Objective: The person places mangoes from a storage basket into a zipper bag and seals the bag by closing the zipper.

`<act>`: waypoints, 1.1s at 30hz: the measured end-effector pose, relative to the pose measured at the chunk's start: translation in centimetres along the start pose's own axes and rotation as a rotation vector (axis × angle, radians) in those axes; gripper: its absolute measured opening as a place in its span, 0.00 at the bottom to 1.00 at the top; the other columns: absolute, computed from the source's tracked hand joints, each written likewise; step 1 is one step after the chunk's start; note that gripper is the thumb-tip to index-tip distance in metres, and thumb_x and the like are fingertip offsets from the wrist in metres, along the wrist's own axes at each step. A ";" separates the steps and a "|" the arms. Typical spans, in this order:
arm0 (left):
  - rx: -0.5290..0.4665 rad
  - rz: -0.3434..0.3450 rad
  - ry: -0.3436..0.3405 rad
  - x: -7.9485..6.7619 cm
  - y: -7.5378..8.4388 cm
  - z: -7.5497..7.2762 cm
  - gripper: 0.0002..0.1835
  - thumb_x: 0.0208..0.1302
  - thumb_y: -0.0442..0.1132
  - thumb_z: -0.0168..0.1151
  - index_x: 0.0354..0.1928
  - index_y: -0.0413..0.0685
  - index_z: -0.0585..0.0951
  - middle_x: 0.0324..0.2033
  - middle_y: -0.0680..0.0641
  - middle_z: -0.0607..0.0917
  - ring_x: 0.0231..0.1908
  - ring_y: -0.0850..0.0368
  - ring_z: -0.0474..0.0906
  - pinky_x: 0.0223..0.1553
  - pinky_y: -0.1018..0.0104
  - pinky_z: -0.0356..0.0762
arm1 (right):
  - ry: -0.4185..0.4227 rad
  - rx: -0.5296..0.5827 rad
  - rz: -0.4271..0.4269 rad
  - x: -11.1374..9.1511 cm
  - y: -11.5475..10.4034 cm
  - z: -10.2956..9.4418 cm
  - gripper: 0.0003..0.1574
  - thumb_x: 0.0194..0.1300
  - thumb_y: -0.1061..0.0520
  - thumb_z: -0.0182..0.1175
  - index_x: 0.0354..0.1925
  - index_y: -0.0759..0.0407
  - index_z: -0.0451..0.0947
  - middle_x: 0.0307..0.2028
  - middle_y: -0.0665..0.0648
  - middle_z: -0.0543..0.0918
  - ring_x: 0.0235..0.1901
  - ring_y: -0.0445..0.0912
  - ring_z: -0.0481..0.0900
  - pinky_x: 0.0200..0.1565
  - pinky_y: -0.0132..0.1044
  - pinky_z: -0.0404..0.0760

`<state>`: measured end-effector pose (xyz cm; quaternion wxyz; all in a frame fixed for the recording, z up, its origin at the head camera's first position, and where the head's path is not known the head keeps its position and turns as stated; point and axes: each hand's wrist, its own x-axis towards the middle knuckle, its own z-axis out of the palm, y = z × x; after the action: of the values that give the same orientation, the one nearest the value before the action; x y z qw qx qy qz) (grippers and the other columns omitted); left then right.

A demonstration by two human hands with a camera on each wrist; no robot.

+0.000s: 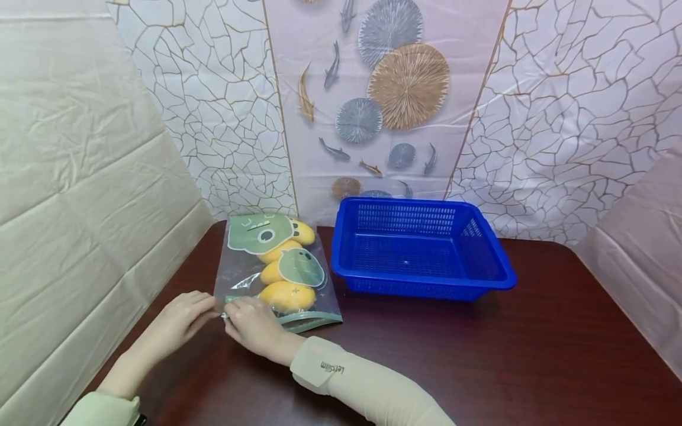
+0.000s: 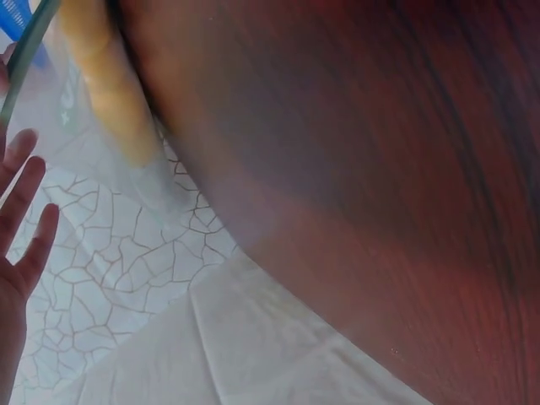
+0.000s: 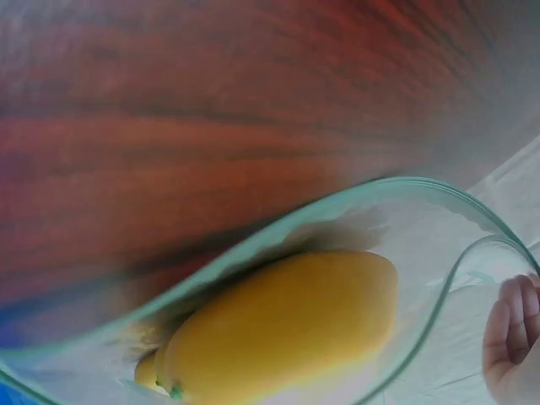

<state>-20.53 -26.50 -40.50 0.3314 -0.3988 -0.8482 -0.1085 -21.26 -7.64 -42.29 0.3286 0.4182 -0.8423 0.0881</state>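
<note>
A clear zip bag (image 1: 240, 278) with green cartoon prints lies on the table's left part, its green-edged mouth towards me. Several yellow mangoes (image 1: 288, 297) are inside it. At the mouth's left corner my right hand (image 1: 254, 326) grips the rim. My left hand (image 1: 186, 316) comes in from the left and pinches that corner with its fingertips; its other fingers (image 2: 35, 245) spread apart in the left wrist view. The right wrist view looks into the parted mouth, where a mango (image 3: 291, 325) lies close behind the green rim (image 3: 253, 246).
A blue plastic basket (image 1: 421, 283) with slotted walls stands right of the bag, near the back. The dark red-brown table (image 1: 479, 355) has rounded far corners. Patterned cloth (image 1: 240, 118) hangs behind it, and pale cloth (image 1: 80, 207) on the left side.
</note>
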 end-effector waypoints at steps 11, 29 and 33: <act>0.034 -0.019 0.033 0.1 -0.3 0.4 0.25 0.73 0.54 0.34 0.30 0.49 0.77 0.25 0.56 0.80 0.28 0.59 0.76 0.36 0.65 0.70 | -0.038 -0.202 -0.033 -1.0 0.6 -0.3 0.08 0.52 0.46 0.64 0.26 0.46 0.75 0.25 0.41 0.79 0.26 0.35 0.76 0.28 0.26 0.72; -0.043 -0.055 -0.008 0.4 -1.0 -0.4 0.21 0.72 0.53 0.42 0.30 0.49 0.77 0.24 0.58 0.80 0.29 0.62 0.75 0.34 0.69 0.70 | 0.014 -0.348 -0.142 -2.7 2.6 -0.7 0.05 0.55 0.51 0.59 0.25 0.46 0.75 0.24 0.43 0.78 0.28 0.38 0.76 0.31 0.29 0.70; -0.015 -0.049 -0.042 0.7 -0.4 -0.7 0.11 0.63 0.47 0.58 0.31 0.49 0.80 0.25 0.56 0.82 0.31 0.59 0.77 0.35 0.62 0.72 | -0.005 -0.328 -0.141 -2.8 2.9 -1.0 0.04 0.57 0.51 0.58 0.26 0.46 0.76 0.26 0.43 0.79 0.29 0.38 0.76 0.31 0.29 0.71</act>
<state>-20.83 -26.63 -39.51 0.3076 -0.3827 -0.8636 -0.1147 -21.78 -3.59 -42.92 0.3958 0.4171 -0.8147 -0.0749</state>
